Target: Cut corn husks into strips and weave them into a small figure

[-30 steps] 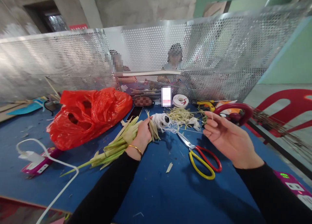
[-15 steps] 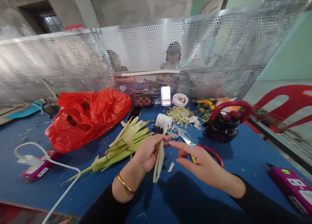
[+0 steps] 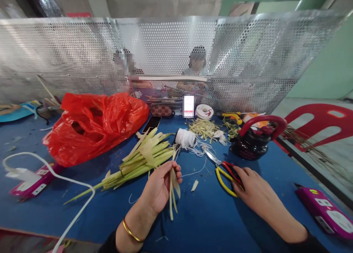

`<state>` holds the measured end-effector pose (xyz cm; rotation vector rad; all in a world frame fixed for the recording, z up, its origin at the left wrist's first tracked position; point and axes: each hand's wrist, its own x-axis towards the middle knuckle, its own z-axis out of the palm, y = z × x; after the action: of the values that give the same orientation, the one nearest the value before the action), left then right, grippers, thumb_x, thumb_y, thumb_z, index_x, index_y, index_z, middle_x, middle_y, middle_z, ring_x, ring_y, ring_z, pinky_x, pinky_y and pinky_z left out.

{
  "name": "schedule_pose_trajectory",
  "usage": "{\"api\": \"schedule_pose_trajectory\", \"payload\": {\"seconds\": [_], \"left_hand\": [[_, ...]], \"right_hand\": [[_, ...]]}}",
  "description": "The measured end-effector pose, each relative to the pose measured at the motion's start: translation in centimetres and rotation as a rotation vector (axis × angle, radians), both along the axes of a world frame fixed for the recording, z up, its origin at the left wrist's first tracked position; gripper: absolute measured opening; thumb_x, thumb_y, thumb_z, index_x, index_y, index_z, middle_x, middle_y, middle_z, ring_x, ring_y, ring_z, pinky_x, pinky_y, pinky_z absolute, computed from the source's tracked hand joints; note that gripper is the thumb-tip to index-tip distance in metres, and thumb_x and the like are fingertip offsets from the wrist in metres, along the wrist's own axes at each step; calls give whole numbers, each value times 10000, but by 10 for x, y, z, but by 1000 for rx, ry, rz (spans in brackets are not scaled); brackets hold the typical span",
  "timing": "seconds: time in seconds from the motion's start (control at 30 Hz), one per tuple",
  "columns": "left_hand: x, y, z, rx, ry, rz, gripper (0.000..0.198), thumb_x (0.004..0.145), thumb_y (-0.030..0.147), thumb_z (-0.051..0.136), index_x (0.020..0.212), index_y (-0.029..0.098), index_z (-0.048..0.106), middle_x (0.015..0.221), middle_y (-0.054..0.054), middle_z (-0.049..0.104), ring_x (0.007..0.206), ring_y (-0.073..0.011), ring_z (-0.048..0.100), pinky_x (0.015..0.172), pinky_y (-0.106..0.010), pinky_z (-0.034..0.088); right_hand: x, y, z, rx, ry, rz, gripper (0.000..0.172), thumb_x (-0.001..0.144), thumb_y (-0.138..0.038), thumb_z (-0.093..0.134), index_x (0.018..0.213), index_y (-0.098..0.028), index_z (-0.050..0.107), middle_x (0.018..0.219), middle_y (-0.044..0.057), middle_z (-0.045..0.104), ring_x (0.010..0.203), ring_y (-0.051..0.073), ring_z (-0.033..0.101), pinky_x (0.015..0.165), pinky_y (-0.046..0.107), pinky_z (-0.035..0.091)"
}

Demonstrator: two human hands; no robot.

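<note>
In the head view, your left hand pinches pale leaf strips near the leaf bundle. Your right hand touches the scissors; its grip I cannot tell. The ring spool has unreadable red marking.

This looked like a small handcraft workshop: on a blue worktable lay scissors, a spool of white thread and a bundle of plant strips, while 2 people showed through a perforated metal screen below bare concrete.
</note>
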<state>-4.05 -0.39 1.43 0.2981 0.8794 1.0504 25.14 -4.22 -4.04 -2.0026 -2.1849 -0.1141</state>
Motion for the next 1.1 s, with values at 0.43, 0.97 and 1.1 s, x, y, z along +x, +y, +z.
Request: {"api": "schedule_pose_trajectory", "payload": {"seconds": [0.43,0.97,1.1], "left_hand": [[-4,2,-3,21,-96,5,110,838,143,611,731,120,622,683,-23,625,541,-92,587,538,-219,543],[-3,6,-7,66,-143,-7,169,869,131,537,717,126,611,692,-17,600,526,-82,569,531,-208,539],[-4,5,-6,48,-149,-6,171,870,146,545,712,130,607,679,-10,594,503,-78,563,521,-202,536]], "right_hand": [[35,7,18,-325,574,-121,535,684,-372,642,1193,-206,643,1080,131,753,966,368,703,820,445,550],[-61,37,58,-911,1535,117,393,805,-515,712,1037,-235,562,733,-45,473,501,62,393,371,143,352],[-60,40,54,-928,1522,161,354,848,-540,651,943,-216,543,717,-48,472,474,54,388,353,139,360]]}}
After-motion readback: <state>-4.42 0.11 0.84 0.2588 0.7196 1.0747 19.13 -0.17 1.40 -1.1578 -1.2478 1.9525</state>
